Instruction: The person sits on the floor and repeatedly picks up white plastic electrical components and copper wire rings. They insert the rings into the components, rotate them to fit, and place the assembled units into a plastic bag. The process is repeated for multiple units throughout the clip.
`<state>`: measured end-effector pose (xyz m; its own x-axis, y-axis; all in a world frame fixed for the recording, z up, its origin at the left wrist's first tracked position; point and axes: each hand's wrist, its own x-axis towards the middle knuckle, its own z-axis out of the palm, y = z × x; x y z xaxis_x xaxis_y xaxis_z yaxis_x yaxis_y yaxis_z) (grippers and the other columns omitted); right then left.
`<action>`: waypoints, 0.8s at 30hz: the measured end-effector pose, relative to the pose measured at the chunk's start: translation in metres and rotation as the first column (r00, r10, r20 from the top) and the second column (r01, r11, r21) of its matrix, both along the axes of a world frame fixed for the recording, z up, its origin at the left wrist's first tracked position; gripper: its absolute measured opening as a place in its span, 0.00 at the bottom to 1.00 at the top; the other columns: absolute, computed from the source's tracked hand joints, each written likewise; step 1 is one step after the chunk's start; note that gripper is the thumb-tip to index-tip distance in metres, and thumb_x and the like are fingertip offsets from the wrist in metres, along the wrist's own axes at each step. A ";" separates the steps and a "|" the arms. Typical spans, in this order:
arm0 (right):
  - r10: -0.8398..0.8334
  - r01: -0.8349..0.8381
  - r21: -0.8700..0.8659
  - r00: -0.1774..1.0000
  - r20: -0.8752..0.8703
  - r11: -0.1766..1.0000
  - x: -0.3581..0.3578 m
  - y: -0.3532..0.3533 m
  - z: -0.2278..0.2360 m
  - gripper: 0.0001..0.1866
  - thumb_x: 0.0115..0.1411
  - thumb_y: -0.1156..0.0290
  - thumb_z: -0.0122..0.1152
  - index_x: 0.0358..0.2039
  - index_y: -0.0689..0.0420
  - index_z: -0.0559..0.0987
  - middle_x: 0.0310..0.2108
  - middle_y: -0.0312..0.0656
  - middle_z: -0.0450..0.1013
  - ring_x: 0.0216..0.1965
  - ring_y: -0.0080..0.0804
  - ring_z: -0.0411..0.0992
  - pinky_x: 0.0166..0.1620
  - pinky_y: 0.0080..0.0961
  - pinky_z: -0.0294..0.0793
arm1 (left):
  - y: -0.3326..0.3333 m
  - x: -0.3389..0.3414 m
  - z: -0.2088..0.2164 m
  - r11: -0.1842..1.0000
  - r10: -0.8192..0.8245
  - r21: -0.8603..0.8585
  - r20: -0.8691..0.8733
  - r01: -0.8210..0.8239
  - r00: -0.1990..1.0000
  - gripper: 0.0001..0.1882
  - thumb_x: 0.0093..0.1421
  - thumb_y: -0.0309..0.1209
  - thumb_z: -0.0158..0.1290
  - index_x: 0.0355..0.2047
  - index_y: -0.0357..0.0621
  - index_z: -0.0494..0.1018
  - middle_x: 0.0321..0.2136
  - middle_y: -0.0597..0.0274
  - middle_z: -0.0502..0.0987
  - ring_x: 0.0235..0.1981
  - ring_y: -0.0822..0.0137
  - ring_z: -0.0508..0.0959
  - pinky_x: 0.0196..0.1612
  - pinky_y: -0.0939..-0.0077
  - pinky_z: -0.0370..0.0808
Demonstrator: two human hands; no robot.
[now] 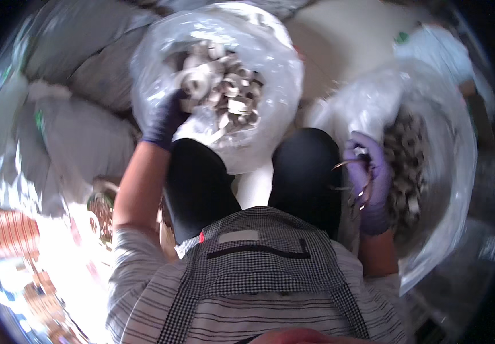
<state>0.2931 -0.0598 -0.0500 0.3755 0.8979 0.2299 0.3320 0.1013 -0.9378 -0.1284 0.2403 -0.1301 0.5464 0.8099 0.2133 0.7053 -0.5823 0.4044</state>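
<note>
My left hand (171,119), in a dark purple glove, reaches into the left side of an open clear plastic bag (279,63). Its fingers close at the edge of a pale ring (197,83), larger-looking than the pieces around it. Loose pale rings and curved bits (236,94) fill that bag. On the other side, my right hand (372,169), in a lighter purple glove, is curled around a thin, bent, copper-coloured metal piece (365,192); its exact kind is unclear. Below that hand a second plastic bag (448,172) holds many greyish rings (411,152).
My knees (308,157) stand between the two bags. Full grey sacks (81,126) are piled at the left. A copper-coloured spool (11,234) and cardboard boxes (44,298) lie at the lower left. A pale blue bag (437,51) sits at the far right.
</note>
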 end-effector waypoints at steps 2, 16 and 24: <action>-0.190 0.189 0.016 0.978 0.091 0.982 0.039 -0.018 -0.001 0.14 0.66 0.71 0.60 0.51 0.59 0.79 0.41 0.37 0.76 0.39 0.26 0.74 0.45 0.25 0.75 | 0.052 -0.038 -0.014 0.997 0.081 -0.012 0.035 -0.081 0.996 0.14 0.58 0.29 0.59 0.45 0.42 0.77 0.38 0.53 0.80 0.43 0.62 0.79 0.46 0.65 0.79; 0.216 0.275 -0.801 0.870 0.443 0.532 0.216 -0.175 -0.255 0.24 0.61 0.69 0.57 0.59 0.51 0.77 0.56 0.51 0.75 0.55 0.50 0.74 0.58 0.40 0.74 | 0.032 0.066 0.004 0.540 0.394 -0.821 0.441 0.185 0.807 0.24 0.74 0.40 0.43 0.64 0.38 0.66 0.57 0.49 0.75 0.57 0.54 0.76 0.61 0.59 0.73; 0.434 0.447 -0.823 0.702 0.565 0.349 0.203 -0.157 -0.293 0.25 0.56 0.69 0.60 0.56 0.56 0.76 0.52 0.59 0.73 0.51 0.57 0.75 0.53 0.48 0.77 | -0.060 0.066 0.014 0.483 0.461 -0.858 0.421 0.177 0.781 0.24 0.72 0.37 0.49 0.62 0.33 0.67 0.53 0.49 0.77 0.54 0.57 0.79 0.58 0.59 0.76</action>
